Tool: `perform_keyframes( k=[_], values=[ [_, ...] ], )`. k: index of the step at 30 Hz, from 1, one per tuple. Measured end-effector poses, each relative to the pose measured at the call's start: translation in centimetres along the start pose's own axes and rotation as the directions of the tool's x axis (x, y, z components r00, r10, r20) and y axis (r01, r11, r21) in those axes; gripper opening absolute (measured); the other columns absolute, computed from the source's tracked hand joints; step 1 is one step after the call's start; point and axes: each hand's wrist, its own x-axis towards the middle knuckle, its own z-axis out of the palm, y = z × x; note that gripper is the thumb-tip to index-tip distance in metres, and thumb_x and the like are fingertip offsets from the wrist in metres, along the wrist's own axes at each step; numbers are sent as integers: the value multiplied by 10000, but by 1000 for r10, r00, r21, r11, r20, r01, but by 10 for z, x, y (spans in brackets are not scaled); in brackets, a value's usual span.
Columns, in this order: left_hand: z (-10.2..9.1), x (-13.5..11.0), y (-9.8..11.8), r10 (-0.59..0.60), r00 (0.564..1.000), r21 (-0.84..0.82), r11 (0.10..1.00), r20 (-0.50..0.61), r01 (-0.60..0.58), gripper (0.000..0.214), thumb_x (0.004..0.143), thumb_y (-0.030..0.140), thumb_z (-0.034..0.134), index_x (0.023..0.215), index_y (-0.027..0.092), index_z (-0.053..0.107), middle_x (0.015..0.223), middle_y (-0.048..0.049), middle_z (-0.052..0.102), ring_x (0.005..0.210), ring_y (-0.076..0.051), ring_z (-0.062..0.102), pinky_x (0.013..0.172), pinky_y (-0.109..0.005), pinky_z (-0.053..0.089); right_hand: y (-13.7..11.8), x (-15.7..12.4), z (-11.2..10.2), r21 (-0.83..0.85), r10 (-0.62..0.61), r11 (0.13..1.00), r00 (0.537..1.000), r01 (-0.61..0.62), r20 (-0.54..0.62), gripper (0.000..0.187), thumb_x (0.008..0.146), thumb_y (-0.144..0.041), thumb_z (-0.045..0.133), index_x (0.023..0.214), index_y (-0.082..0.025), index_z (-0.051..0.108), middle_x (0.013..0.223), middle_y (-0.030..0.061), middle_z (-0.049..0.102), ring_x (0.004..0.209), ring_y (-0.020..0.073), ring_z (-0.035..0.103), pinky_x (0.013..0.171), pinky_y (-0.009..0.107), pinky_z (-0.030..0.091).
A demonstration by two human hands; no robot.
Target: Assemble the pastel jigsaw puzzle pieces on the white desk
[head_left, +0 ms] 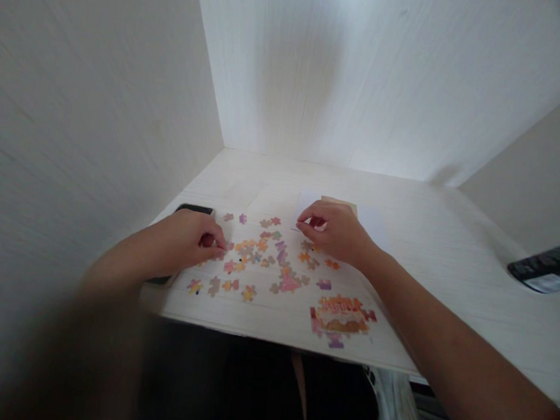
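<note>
At the left of the loose jigsaw pieces is my left hand (198, 239), its thumb and forefinger closed on the edge of a small pinkish jigsaw piece (229, 246). My right hand (334, 228) hovers over the far right side of the pieces. Its thumb and fingertips are pinched together; whatever lies between them is too small to make out. Loose orange pieces (248, 246), purple pieces (281, 253) and a joined pink cluster (288, 282) are spread between the hands. Nearer the front edge lies a joined section with a cake-like picture (342, 318).
A dark flat object (194, 208) lies partly under my left forearm. Behind my right hand are white paper (375, 222) and a tan card (340, 201). A black can-like container (549, 267) stands at the right. Pale walls enclose the white table (253, 314).
</note>
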Motion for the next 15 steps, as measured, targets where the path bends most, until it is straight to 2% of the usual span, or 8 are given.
perform_keyframes(
  k=[3,6,8,11,15],
  values=[
    [4,4,8,45,994,24,999,-95,-43,272,846,399,575,942,211,748,795,-33,687,700,-172,597,654,-278,406,-1,-1,0,-24,-14,1000,999,15,29,138,826,-197,621,889,-172,741,857,47,683,682,115,606,698,265,465],
    [13,12,21,135,968,38,991,-210,-130,312,894,395,539,1052,190,715,918,-56,679,801,-180,608,746,-293,435,1,-2,0,-29,-2,1000,999,3,44,160,832,-184,608,912,-183,746,888,56,679,702,123,604,690,266,464],
    [20,18,28,190,951,41,982,-244,-185,308,927,359,499,1091,196,701,1017,-68,658,885,-187,610,815,-304,442,3,-2,1,-28,4,1000,999,-3,51,170,829,-173,602,915,-186,748,884,56,675,707,126,602,694,266,467],
    [29,24,36,234,947,32,972,-220,-233,313,954,308,453,1124,216,699,1101,-78,621,989,-201,595,887,-316,443,6,-2,3,-23,3,1000,998,-2,59,185,834,-167,592,926,-183,753,869,54,671,700,124,599,697,265,469],
    [32,26,40,235,958,45,972,-162,-231,320,953,300,457,1151,231,699,1125,-91,610,1048,-230,570,939,-351,434,7,-2,4,-17,1,1000,995,1,96,183,847,-182,595,926,-197,759,866,47,678,697,122,595,704,265,461]
  ],
)
